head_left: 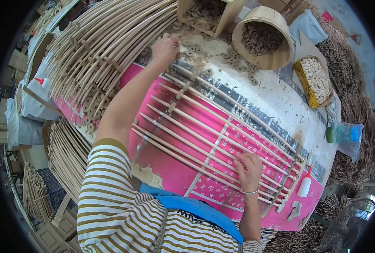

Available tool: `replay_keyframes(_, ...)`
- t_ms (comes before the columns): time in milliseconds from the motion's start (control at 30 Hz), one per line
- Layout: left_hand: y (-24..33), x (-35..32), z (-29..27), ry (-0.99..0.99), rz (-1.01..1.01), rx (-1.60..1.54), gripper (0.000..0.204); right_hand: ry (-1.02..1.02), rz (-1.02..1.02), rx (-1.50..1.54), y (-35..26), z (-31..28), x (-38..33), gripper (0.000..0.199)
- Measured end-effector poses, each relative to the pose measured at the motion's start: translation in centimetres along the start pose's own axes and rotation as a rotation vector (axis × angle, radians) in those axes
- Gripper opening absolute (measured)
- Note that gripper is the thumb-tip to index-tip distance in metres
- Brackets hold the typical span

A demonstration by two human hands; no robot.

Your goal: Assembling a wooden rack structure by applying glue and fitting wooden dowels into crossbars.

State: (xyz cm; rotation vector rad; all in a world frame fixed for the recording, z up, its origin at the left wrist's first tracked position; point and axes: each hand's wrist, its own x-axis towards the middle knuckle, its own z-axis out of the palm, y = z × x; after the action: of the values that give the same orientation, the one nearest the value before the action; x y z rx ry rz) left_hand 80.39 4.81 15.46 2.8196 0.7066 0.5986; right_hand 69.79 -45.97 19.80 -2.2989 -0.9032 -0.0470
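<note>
Several slim wooden rods [199, 134] lie side by side, slanting across a pink sheet [170, 168] on the table. Small wooden rings [180, 93] sit on some of them near their left ends. At the right, the rods' ends meet a wooden rack [295, 184]. My right hand [250, 170], with a bracelet at the wrist, is closed over the middle rods, fingers curled on one. My left hand [165, 49] reaches to the far side, fingers bent together beside loose wooden rings [191, 49]. Whatever it holds, if anything, is hidden.
A big stack of rods [107, 46] fills the far left. Behind stand a wooden box [233, 12] and a round wooden tub [243, 38] of rings. Rightward are a yellow box [306, 84] of pale pieces and a white glue bottle [304, 187] with a red tip.
</note>
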Motion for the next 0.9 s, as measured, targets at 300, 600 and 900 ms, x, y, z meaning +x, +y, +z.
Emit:
replay_keyframes(300, -4.9, -13.7, -9.5, -0.242, -0.260, -1.089, 0.042, -0.033, -0.033, -0.009, 0.5, 1.6, -0.6, 0.020)
replay_keyframes(600, -4.4, -21.7, -12.5, -0.330, -0.552, -1.407, 0.039, 0.051, 0.064, 0.160, -0.4, 1.3, -0.8, 0.016)
replay_keyframes(900, -3.6, -22.6, -13.7, -0.358, -0.599, -1.527, 0.041, 0.063, -0.001, 0.141, 0.4, 1.4, -0.9, 0.014)
